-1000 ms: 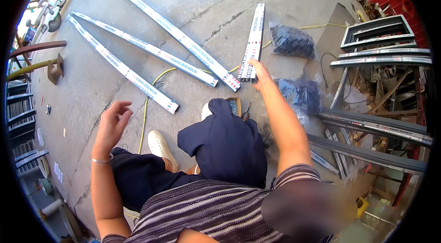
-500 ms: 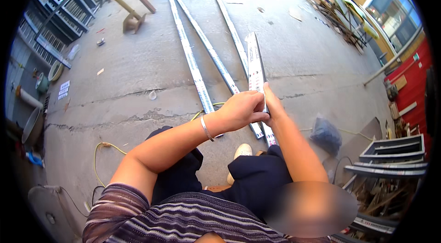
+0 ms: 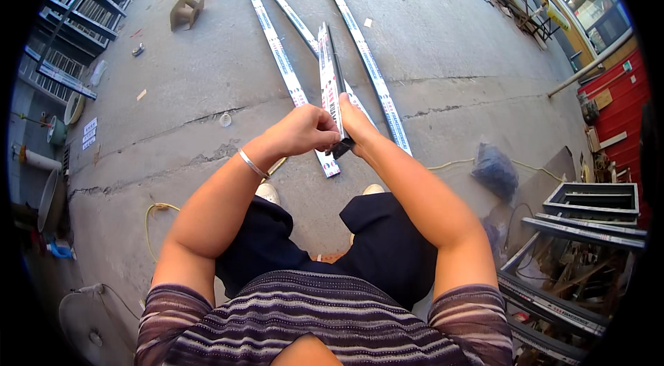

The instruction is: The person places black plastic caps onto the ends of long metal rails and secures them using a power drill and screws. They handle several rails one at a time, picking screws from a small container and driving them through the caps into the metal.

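Note:
A short metal profile [image 3: 328, 76], covered in white printed film with a dark right side, points away from me above the concrete floor. Curled fingers of my left hand [image 3: 303, 131] pinch the film-covered left side at its near end; a silver bangle is on that wrist. My right hand [image 3: 360, 125] grips the same end from the right, its thumb laid along the dark side. The right fingers are mostly hidden. Beneath and beyond the held piece, long film-wrapped profiles lie on the floor: a left one [image 3: 270, 34], a middle one [image 3: 287, 10] and a right one [image 3: 363, 48].
A yellow cord [image 3: 529, 167] runs across the floor past a dark plastic bag [image 3: 494, 171]. Frames [image 3: 595, 196] and scrap are piled at the right. Dark lattice frames [image 3: 79, 17] lean at the far left, near a metal post foot [image 3: 187, 13]. A round fan [image 3: 97, 324] stands at lower left.
Both hands and the held profile have shifted left and nearer to me, away from the right floor profile. The view has tilted down, and my knees and shoes show more.

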{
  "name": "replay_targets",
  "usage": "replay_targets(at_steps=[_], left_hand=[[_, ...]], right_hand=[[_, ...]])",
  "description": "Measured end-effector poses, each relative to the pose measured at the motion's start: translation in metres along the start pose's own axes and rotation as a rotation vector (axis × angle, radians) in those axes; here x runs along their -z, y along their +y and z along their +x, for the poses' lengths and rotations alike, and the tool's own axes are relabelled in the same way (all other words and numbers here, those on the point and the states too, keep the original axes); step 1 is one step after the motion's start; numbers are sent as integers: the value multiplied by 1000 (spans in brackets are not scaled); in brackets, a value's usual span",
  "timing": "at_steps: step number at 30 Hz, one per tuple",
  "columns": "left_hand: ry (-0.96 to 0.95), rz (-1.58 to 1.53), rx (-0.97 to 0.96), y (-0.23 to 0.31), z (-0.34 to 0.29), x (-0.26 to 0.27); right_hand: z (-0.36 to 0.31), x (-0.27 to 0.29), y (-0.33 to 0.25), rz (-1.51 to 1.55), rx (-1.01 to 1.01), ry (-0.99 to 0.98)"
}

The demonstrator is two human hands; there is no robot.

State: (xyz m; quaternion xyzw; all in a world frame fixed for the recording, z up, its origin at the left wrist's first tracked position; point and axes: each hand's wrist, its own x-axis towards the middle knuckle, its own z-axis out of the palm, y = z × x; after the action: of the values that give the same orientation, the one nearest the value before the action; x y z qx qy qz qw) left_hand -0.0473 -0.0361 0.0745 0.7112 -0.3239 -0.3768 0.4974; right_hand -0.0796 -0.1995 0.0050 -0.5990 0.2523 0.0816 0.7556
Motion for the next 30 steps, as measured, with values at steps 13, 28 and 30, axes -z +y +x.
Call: replay_targets(at_steps=[13,28,30], left_hand=[[-7,-132,115,-9,8,-2],[-40,-169,74,-7,19,-21],[-5,-150,50,-7,18,-26]], right_hand=[[13,3,15,-129,69,127],[-23,7,-13,-269,122,278],[-31,7,-19,-249,145,257]])
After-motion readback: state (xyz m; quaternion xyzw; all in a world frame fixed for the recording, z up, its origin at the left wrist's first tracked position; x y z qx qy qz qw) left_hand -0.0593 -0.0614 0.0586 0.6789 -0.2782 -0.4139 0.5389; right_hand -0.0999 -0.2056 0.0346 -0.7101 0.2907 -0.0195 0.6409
